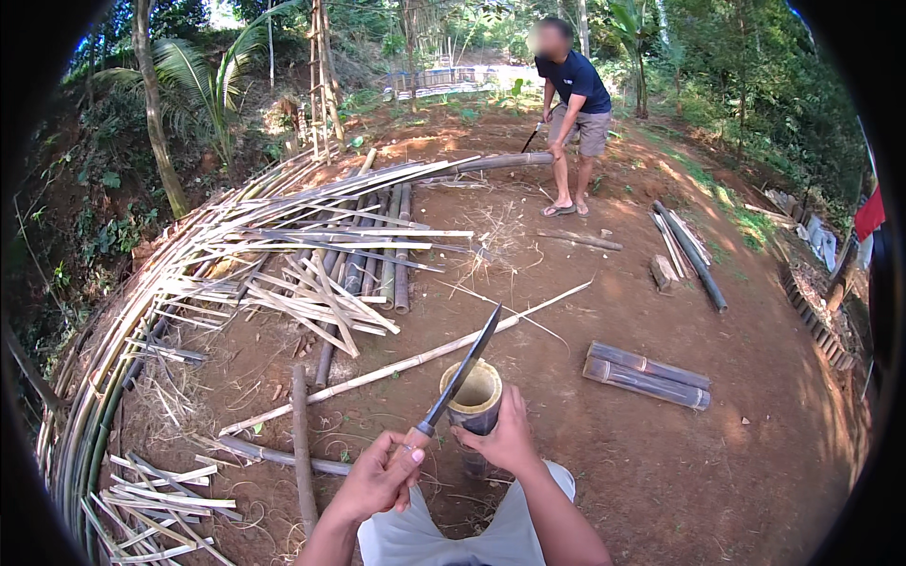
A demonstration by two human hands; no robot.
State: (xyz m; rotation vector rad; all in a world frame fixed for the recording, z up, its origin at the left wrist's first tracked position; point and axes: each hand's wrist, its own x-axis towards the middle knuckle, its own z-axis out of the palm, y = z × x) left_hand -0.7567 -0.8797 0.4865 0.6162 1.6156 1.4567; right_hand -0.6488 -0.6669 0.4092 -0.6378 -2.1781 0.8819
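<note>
In the head view, the left hand has its fingers closed around the wooden handle of a long knife, whose dark blade points up and away, toward the far edge of the ground. The right hand grips a bamboo tube by its upper wall, thumb on the near left and the other fingers round the right side. The tube stands upright at the ground's near edge, between the knees in light trousers, open end up; its foot is too shaded to make out. The blade slants across the mouth of the tube; whether it touches the rim, I cannot tell.

For good work here, the tube should be braced firmly at its foot, and the right fingers are better placed lower, since they sit just beneath the rim and beside the blade's line. Short, controlled strokes seem wiser than wide swings, with both knees out of the blade's path. A slip off the hard, curved wall looks the likeliest mishap. Two dark bamboo sections lie toward the right edge, well apart from the hands, and a long pale pole lies just beyond the tube.
</note>
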